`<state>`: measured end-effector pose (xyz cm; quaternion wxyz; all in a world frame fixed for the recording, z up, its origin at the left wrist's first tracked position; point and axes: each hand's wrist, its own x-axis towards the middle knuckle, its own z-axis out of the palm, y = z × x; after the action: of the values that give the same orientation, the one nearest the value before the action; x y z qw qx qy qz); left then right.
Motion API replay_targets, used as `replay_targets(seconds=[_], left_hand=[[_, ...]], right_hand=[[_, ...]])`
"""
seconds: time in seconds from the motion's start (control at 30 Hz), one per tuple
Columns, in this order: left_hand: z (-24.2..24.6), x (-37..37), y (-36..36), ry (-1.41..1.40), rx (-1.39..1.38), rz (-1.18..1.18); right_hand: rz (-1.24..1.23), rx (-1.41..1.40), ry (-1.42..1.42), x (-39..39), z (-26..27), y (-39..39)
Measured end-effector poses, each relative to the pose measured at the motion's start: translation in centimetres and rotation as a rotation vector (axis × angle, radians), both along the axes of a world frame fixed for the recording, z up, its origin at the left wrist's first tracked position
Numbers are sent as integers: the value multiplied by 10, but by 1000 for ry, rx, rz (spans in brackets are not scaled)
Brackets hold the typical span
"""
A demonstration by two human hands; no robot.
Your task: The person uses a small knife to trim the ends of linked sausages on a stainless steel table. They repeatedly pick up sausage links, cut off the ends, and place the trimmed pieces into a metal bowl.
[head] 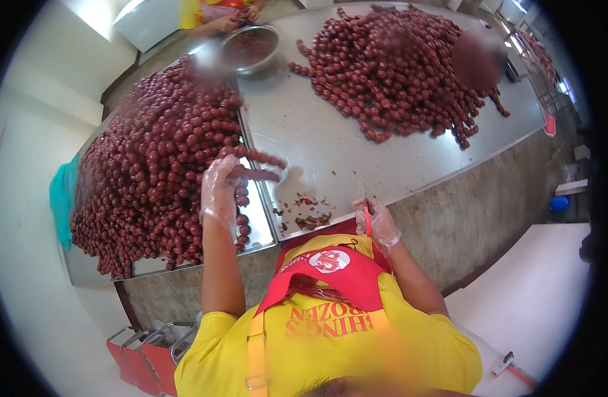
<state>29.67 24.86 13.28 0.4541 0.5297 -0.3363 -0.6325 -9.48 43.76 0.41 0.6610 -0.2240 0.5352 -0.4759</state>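
Note:
My left hand [219, 186], in a clear plastic glove, grips a string of dark red sausage links [259, 157]. Its round links stretch to the right over the table, and one longer, smoother piece [257, 174] sticks out below them. More links hang beside my wrist. Under that hand spreads a large heap of linked round sausages [150, 168]. In my gloved right hand [378, 223], near the table's front edge, is a small knife [367, 218] with an orange-red handle. Its blade points away from me. Reddish-brown scraps [311, 218] lie on the metal table [309, 129] between my hands.
A second pile of sausage strings [383, 74] covers the far right of the table. At the far side, a co-worker's hands [242, 17] are over a steel bowl [250, 48]. Teal cloth or netting [62, 203] hangs at the left. Red folding chairs [145, 357] stand below left.

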Motion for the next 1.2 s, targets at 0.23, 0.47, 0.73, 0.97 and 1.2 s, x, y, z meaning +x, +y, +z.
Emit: replay_targets(seconds=[0.23, 0.47, 0.73, 0.97, 1.2], left_hand=[[-164, -93, -28, 245, 234, -38], [-207, -75, 18, -607, 106, 128], [-163, -164, -14, -1375, -592, -331], [-184, -184, -54, -1358, -582, -742], [-177, -161, -117, -1285, -800, -432]], right_hand=[[-30, 18, -103, -47, -16, 28], [-241, 100, -140, -92, -37, 72], [-246, 140, 21, -70, -16, 62], [-140, 79, -19, -11, 15, 54], [-247, 71, 296, 31, 24, 104]])
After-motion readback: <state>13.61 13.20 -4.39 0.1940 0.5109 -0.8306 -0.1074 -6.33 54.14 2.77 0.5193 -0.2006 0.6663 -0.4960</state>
